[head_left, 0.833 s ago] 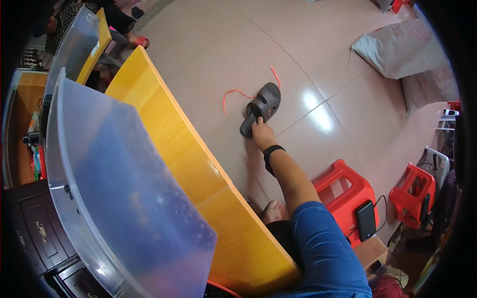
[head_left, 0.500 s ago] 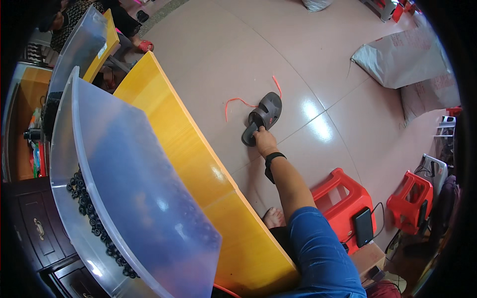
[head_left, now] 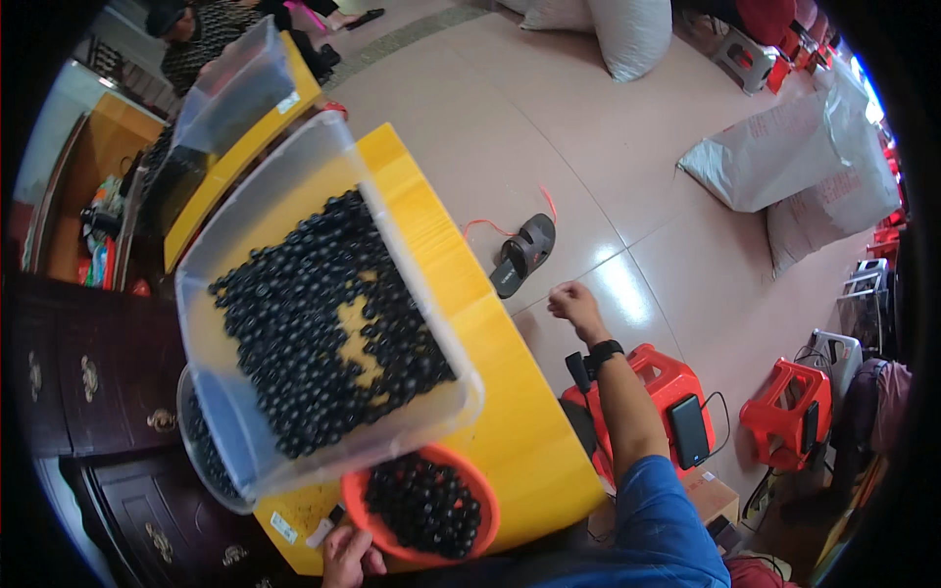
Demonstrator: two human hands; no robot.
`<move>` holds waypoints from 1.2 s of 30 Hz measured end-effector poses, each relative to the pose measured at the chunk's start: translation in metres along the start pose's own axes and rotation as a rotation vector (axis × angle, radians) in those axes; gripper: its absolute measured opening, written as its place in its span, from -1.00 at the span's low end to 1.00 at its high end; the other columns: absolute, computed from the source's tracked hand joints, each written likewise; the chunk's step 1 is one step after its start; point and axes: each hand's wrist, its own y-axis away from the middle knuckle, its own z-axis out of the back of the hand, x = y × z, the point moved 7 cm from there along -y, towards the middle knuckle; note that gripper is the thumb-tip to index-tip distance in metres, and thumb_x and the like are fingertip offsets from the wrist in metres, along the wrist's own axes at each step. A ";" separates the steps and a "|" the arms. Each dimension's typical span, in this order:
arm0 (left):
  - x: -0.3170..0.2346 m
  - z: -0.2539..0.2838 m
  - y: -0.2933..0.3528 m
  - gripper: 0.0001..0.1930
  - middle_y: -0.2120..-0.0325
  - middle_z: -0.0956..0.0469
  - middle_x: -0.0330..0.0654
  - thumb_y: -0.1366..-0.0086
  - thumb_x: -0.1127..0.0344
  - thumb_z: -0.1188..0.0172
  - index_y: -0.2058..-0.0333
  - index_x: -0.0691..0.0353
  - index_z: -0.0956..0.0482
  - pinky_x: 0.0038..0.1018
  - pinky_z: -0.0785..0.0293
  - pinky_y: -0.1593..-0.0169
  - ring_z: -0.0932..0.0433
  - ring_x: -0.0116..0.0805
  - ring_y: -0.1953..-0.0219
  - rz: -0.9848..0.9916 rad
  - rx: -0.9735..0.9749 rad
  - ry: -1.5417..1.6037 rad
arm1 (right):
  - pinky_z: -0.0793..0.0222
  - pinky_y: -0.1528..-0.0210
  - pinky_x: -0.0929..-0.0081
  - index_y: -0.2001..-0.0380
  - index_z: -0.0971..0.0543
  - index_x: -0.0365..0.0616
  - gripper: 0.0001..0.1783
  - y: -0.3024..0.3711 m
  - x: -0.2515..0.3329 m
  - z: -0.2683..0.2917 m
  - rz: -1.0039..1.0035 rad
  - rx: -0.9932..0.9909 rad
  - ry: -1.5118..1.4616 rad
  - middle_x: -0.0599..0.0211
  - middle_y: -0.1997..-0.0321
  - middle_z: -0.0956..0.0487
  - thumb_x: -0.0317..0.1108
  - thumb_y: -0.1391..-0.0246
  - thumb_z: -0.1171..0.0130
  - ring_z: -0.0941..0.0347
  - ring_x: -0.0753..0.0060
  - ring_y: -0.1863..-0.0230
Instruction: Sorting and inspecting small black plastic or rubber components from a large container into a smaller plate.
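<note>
My right hand (head_left: 578, 309) hangs above the tiled floor with curled fingers and nothing visible in them. Just beyond it lies a dark slide sandal (head_left: 526, 253) with a thin red ribbon (head_left: 548, 203) beside it. At the lower edge, my left hand (head_left: 351, 559) is next to the rim of an orange bowl (head_left: 493, 510). Its fingers are curled; what they hold, if anything, is hidden. Small black rounded pieces (head_left: 426, 505) fill much of the bowl. More of these pieces (head_left: 304, 323) spread over the bottom of a large clear plastic bin (head_left: 221, 416) on the yellow table (head_left: 520, 402).
A small tub (head_left: 191, 421) stands left of the bin, by dark drawers (head_left: 108, 382). Red stools (head_left: 784, 412) are at the right, one with a black device (head_left: 689, 431) on it. White sacks (head_left: 784, 147) lie farther off. Another person (head_left: 196, 49) sits at the far left.
My right hand has let go of the sandal and drawn back toward me. The bin, tilted up before, now sits lower with its contents in view. My left hand and the orange bowl now show.
</note>
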 end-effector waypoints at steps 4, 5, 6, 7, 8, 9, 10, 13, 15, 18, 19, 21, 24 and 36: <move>-0.007 -0.010 0.009 -0.65 0.67 -0.53 -0.22 -0.42 0.06 -0.16 0.37 0.26 -0.54 -0.56 -0.43 0.55 -0.51 -0.46 0.67 -0.042 0.036 0.151 | -0.54 0.30 0.50 0.07 -0.50 -0.14 -0.73 0.030 0.044 0.034 0.057 -0.161 -0.329 0.30 0.31 -0.62 -0.36 -0.18 -0.24 -0.56 0.46 0.37; -0.002 -0.008 0.010 -0.67 0.65 -0.53 -0.24 -0.42 0.07 -0.16 0.36 0.25 -0.54 -0.57 -0.42 0.55 -0.51 -0.47 0.66 -0.067 0.038 0.185 | -0.53 0.29 0.51 0.05 -0.50 -0.15 -0.71 0.044 0.069 0.034 0.113 -0.160 -0.385 0.31 0.30 -0.62 -0.35 -0.18 -0.24 -0.55 0.48 0.37; 0.007 -0.009 0.008 -0.70 0.64 -0.52 -0.27 -0.44 0.10 -0.15 0.34 0.24 -0.54 -0.58 -0.44 0.53 -0.51 -0.49 0.65 -0.120 0.081 0.210 | -0.51 0.27 0.54 0.01 -0.50 -0.14 -0.67 0.063 0.095 0.040 0.191 -0.156 -0.359 0.34 0.28 -0.62 -0.30 -0.19 -0.25 -0.53 0.51 0.34; -0.003 -0.020 0.007 -0.74 0.62 -0.51 -0.31 -0.47 0.14 -0.13 0.30 0.23 -0.54 -0.59 -0.46 0.50 -0.51 -0.53 0.62 -0.196 0.163 0.191 | -0.49 0.27 0.57 -0.02 -0.50 -0.15 -0.62 0.081 0.112 0.073 0.293 -0.137 -0.315 0.35 0.24 -0.62 -0.23 -0.21 -0.25 -0.50 0.54 0.34; -0.005 -0.020 0.012 -0.78 0.60 -0.51 -0.33 -0.48 0.18 -0.11 0.26 0.21 -0.54 -0.60 -0.46 0.48 -0.51 -0.57 0.58 -0.216 0.157 0.224 | -0.46 0.26 0.62 -0.04 -0.50 -0.17 -0.58 0.109 0.145 0.058 0.324 -0.130 -0.362 0.37 0.22 -0.60 -0.15 -0.24 -0.24 -0.48 0.58 0.34; -0.001 -0.016 0.015 -0.80 0.58 -0.52 -0.34 -0.48 0.20 -0.11 0.25 0.20 -0.53 -0.61 -0.46 0.47 -0.51 -0.59 0.57 -0.278 0.171 0.197 | -0.41 0.28 0.68 -0.03 -0.51 -0.17 -0.59 0.143 0.173 0.042 0.381 -0.173 -0.371 0.42 0.26 -0.57 -0.10 -0.28 -0.21 -0.43 0.64 0.37; -0.006 -0.017 0.019 -0.80 0.58 -0.55 -0.28 -0.48 0.24 -0.08 0.22 0.25 -0.54 -0.60 -0.47 0.48 -0.54 -0.54 0.59 -0.331 0.149 0.150 | -0.37 0.30 0.70 -0.03 -0.51 -0.16 -0.61 0.177 0.198 0.047 0.409 -0.196 -0.348 0.45 0.29 -0.54 -0.11 -0.31 -0.18 -0.40 0.67 0.38; -0.005 0.008 0.037 -0.90 0.55 -0.54 -0.33 -0.42 0.37 -0.16 0.23 0.28 -0.54 -0.62 -0.48 0.43 -0.54 -0.60 0.55 -0.521 0.013 0.146 | -0.24 0.38 0.74 -0.03 -0.53 -0.14 -0.67 0.233 0.242 0.048 0.573 -0.103 -0.312 0.51 0.34 -0.47 -0.16 -0.38 -0.10 -0.31 0.74 0.43; -0.011 0.041 0.053 -0.92 0.58 -0.53 -0.35 -0.37 0.41 -0.22 0.27 0.29 -0.55 -0.59 -0.42 0.45 -0.53 -0.58 0.55 -0.693 -0.269 -0.014 | -0.21 0.39 0.73 -0.04 -0.53 -0.15 -0.70 0.272 0.260 0.030 0.641 -0.076 -0.260 0.51 0.35 -0.47 -0.21 -0.38 -0.10 -0.29 0.75 0.44; -0.021 0.070 0.071 -0.86 0.53 -0.60 -0.13 -0.25 0.41 -0.30 0.24 0.29 -0.57 -0.42 -0.48 0.40 -0.61 -0.30 0.50 -0.754 -0.573 -0.377 | -0.23 0.39 0.73 -0.03 -0.53 -0.16 -0.74 0.303 0.272 0.014 0.692 0.037 -0.164 0.51 0.38 -0.47 -0.29 -0.37 -0.09 -0.30 0.73 0.44; -0.023 0.071 0.071 -0.83 0.46 -0.60 -0.08 -0.22 0.42 -0.32 0.22 0.27 -0.58 -0.34 -0.52 0.33 -0.63 -0.18 0.42 -0.731 -0.602 -0.472 | -0.26 0.37 0.72 -0.01 -0.54 -0.17 -0.75 0.307 0.268 0.016 0.643 0.018 -0.104 0.52 0.37 -0.49 -0.31 -0.35 -0.11 -0.33 0.72 0.43; -0.029 0.067 0.073 -0.79 0.39 -0.58 -0.06 -0.18 0.42 -0.33 0.20 0.26 -0.58 -0.26 -0.52 0.23 -0.60 -0.08 0.32 -0.876 -0.659 -0.618 | -0.30 0.33 0.72 0.01 -0.55 -0.17 -0.75 0.313 0.257 0.014 0.583 -0.060 0.065 0.51 0.35 -0.53 -0.33 -0.31 -0.13 -0.38 0.71 0.40; -0.024 0.058 0.067 -0.73 0.26 -0.54 -0.04 -0.14 0.41 -0.34 0.16 0.23 -0.58 -0.14 -0.48 0.07 -0.54 0.04 0.15 -0.991 -0.689 -0.793 | -0.38 0.24 0.67 0.01 -0.56 -0.17 -0.75 0.344 0.245 -0.015 0.547 0.102 0.080 0.47 0.30 -0.58 -0.36 -0.28 -0.15 -0.46 0.66 0.34; -0.015 0.066 0.031 -0.84 0.47 -0.54 -0.08 -0.13 0.46 -0.33 0.38 0.27 -0.48 -0.26 -0.46 0.31 -0.55 -0.12 0.42 -0.831 -0.593 -0.727 | -0.48 0.23 0.60 0.06 -0.57 -0.14 -0.77 0.397 0.190 -0.132 0.563 0.377 -0.095 0.47 0.34 -0.60 -0.39 -0.23 -0.24 -0.54 0.65 0.30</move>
